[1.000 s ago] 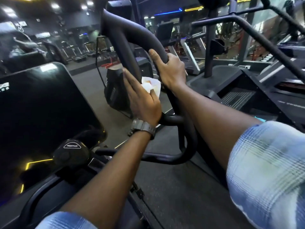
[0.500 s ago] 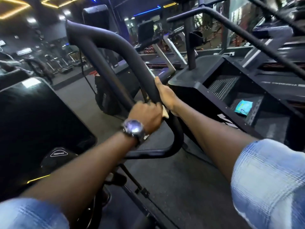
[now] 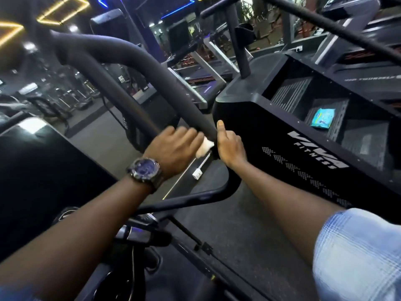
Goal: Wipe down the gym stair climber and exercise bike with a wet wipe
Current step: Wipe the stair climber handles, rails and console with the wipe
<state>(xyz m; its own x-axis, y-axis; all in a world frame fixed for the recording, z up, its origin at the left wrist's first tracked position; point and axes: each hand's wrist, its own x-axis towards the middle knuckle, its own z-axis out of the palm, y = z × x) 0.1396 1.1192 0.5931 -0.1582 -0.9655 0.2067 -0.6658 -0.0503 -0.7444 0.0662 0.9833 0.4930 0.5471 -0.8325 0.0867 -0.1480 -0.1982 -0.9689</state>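
Head view shows both hands on the padded handlebar (image 3: 134, 83) of the exercise bike; the left hand (image 3: 173, 146), with a wristwatch (image 3: 145, 172) on its wrist, has its fingers curled over a white wet wipe (image 3: 205, 146) and presses it against the lower end of the padding; only a small corner of the wipe shows between the two hands. The right hand (image 3: 230, 146) grasps the same bar just beside the wipe, fingers wrapped behind the tube and thumb lying upward along it; it seems to steady the bar. To the right stands the stair climber (image 3: 282, 148), a big black body with steps; a blue packet (image 3: 322, 118), probably of wipes, lies on one step, well apart from the hands.

About handling, I judge the wipe to be very light, soft and damp; it folds and bunches easily, so it is better to keep it flat under the fingers and wrapped partly around the tube than to pinch it by a corner. The padding looks like foam, a little yielding and with grip, so the wipe may drag and roll up; the bare metal tube (image 3: 195, 198) below is smooth and hard, and there the wipe should slide more easily.
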